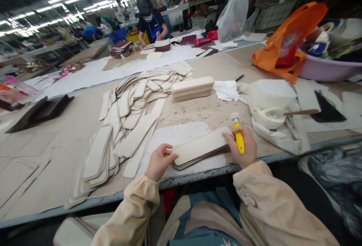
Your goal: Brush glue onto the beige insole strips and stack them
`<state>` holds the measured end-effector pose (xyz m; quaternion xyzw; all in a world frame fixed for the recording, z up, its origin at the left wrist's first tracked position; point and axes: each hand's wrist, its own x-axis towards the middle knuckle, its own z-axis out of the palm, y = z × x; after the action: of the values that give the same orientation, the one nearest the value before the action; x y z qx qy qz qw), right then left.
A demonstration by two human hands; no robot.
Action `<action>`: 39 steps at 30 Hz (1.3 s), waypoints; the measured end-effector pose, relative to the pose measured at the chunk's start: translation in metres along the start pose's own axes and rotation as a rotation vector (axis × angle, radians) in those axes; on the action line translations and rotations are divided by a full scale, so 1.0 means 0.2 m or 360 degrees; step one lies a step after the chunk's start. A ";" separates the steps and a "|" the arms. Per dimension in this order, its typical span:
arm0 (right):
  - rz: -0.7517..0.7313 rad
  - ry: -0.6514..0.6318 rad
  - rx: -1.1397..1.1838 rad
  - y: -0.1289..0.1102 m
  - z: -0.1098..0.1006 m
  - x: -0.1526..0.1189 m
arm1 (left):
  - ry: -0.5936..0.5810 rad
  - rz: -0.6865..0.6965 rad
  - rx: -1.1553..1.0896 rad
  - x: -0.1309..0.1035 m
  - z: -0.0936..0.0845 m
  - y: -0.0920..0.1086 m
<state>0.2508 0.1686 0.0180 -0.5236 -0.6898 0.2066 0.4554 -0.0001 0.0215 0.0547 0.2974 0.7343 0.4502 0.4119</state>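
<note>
In front of me a small stack of cream, round-ended strips [202, 146] lies slanted near the table's front edge, on a pale sheet [181, 131]. My left hand [160, 161] pinches the stack's left end between thumb and fingers. My right hand [245, 148] is closed around a yellow-handled brush [239, 140], bristles pointing away from me. Its thumb and fingertips also touch the stack's right end. Right of the brush stands a tub of white paste [270, 117], with a wooden stick [301, 112] lying across it.
Many loose cream strips [97, 151] spread in heaps to the left. A neat strip pile [192, 89] and a crumpled white cloth [226, 90] sit farther back. An orange bag [283, 49] leans by a purple basin [330, 66]. A co-worker [152, 23] works across the table.
</note>
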 end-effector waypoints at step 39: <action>-0.1043 -0.0768 -0.0144 -0.08 0.16 -0.23 | -0.0146 0.0120 0.1013 0.08 -0.04 -0.02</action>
<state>0.2170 0.1274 -0.0055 -0.2321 -0.9156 0.1368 0.2986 -0.0141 0.0291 0.0470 0.4582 0.8074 0.1990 0.3139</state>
